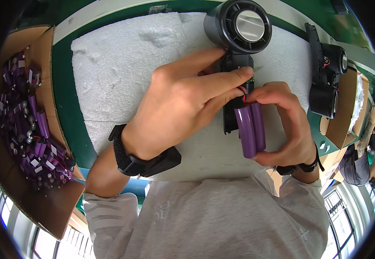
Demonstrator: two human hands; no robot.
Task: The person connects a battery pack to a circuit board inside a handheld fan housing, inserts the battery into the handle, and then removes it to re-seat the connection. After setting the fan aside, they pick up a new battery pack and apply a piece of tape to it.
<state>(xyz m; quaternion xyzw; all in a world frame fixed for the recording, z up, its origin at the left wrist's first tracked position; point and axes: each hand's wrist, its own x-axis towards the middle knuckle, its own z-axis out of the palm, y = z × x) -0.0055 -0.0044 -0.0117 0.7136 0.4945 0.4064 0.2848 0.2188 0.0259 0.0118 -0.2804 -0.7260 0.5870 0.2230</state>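
A black handheld fan (238, 26) with a round silver centre lies at the far middle of the white foam pad. Its open handle housing (230, 123) points toward me, with part of a green circuit board showing. My left hand (183, 95) is closed over the upper handle, its fingertips by the board and the red wires (244, 93). A purple two-cell battery pack (251, 129) sits tilted over the housing, joined to those wires. My right hand (288, 123) pinches the pack between its two ends. The left fingers partly hide the housing and the board.
A cardboard box (60, 142) full of purple battery packs (40, 121) stands at the left. Black fan parts (325, 82) lie right of the foam pad (118, 77) on the green table. Another cardboard box (342, 112) is beyond them. A person (360, 162) is at the far right.
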